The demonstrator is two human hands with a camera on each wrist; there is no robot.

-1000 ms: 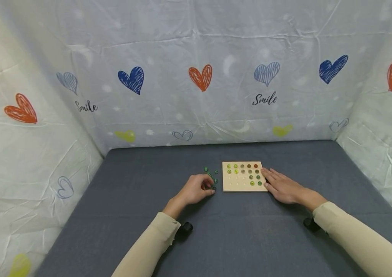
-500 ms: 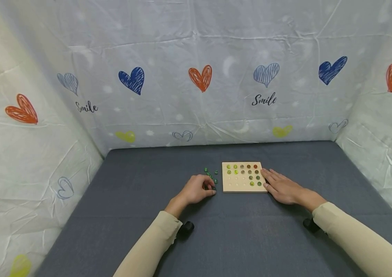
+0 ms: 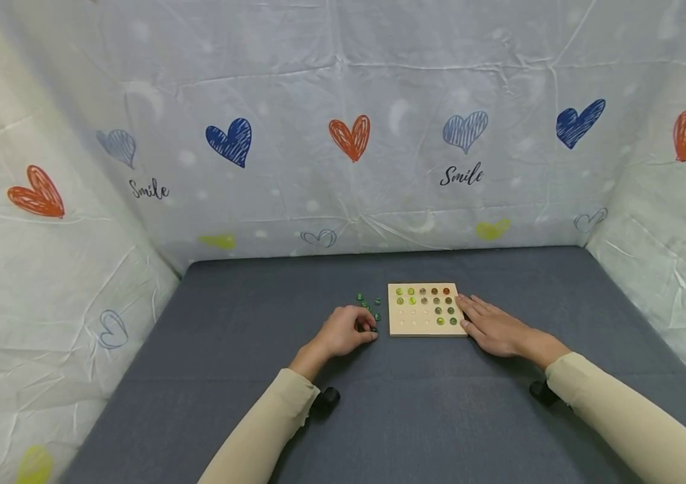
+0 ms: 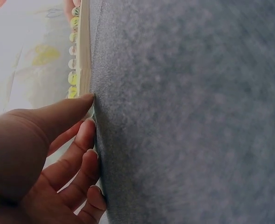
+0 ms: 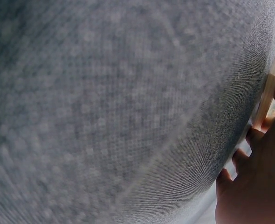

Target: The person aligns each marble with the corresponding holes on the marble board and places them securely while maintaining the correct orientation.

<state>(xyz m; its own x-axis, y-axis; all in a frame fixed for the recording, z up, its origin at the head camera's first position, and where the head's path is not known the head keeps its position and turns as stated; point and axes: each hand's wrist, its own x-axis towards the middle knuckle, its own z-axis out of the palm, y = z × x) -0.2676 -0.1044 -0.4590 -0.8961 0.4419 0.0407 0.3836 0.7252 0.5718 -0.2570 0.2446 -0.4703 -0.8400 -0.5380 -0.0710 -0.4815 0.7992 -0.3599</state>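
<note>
My left hand (image 3: 343, 331) rests low on the table with thumb and fingertips around a dark green marble (image 3: 374, 329). In the left wrist view a sliver of greenish glass (image 4: 90, 112) shows between thumb and fingers. Several loose green marbles (image 3: 377, 316) lie just beyond these fingertips. Right of them is a pale wooden board (image 3: 408, 330) with shallow holes. Yellow, clear, brownish, red and green marbles sit in its two back rows and at the right of its front rows. My right hand (image 3: 494, 327) lies flat, straight fingers against the board's right edge.
A dark grey cloth covers the table (image 3: 428, 410). White curtains (image 3: 294, 195) printed with hearts and "Smile" enclose the back and both sides. Black wrist cameras (image 3: 326, 401) are strapped below both cuffs.
The left hand has shifted very slightly to the right, its fingertips staying at the dark green marble. The right hand and the board's marbles keep their places.
</note>
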